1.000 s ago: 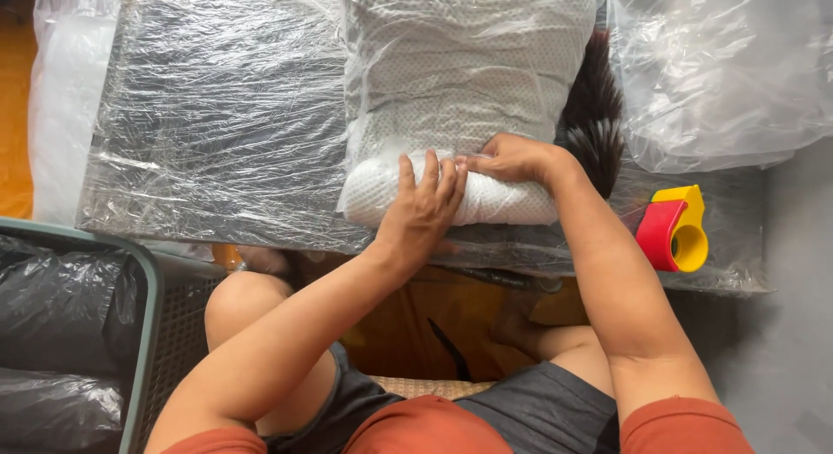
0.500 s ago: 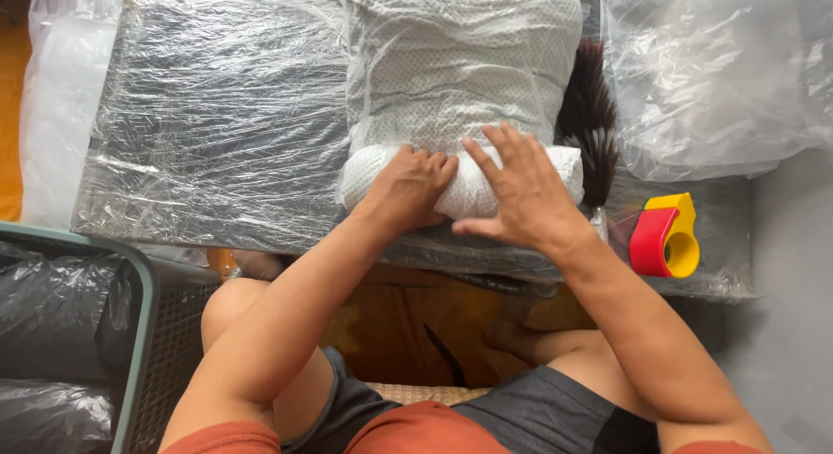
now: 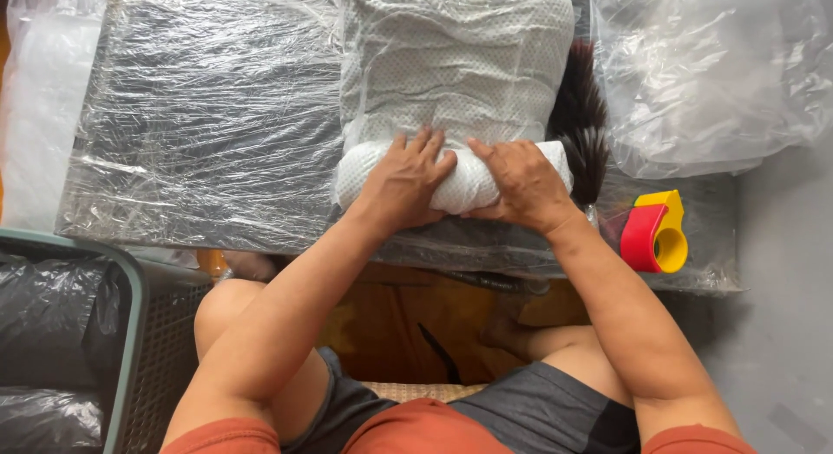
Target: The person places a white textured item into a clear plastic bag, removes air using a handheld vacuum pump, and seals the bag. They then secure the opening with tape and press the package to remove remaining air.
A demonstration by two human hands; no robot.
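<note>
1. Head view: left hand [image 3: 406, 183] pressed flat on the near, rolled-up end of a white dotted foam sheet [image 3: 455, 72], fingers [image 3: 423, 146] spread a little and bent over the roll, not closed around it.
2. Right hand [image 3: 523, 183] just beside the left one on the same roll, fingers [image 3: 499, 155] close together and pushing down on top (thumb hidden under the palm).
3. Foam sheet lying in the middle of the worktop [image 3: 200, 133], far part flat, near end curled into a thick roll under both hands.
4. Worktop covered all over with shiny clear plastic wrap.
5. Dark bristly brush [image 3: 583, 129] poking out from the right side of the sheet, touching it.
6. Red and yellow tape holder [image 3: 655, 233] near the right hand, at the worktop's front edge.
7. Big crumpled clear bag [image 3: 703, 72] at the far right.
8. Green-rimmed bin [image 3: 130, 333] with black bags at the near left, beside the left knee.
</note>
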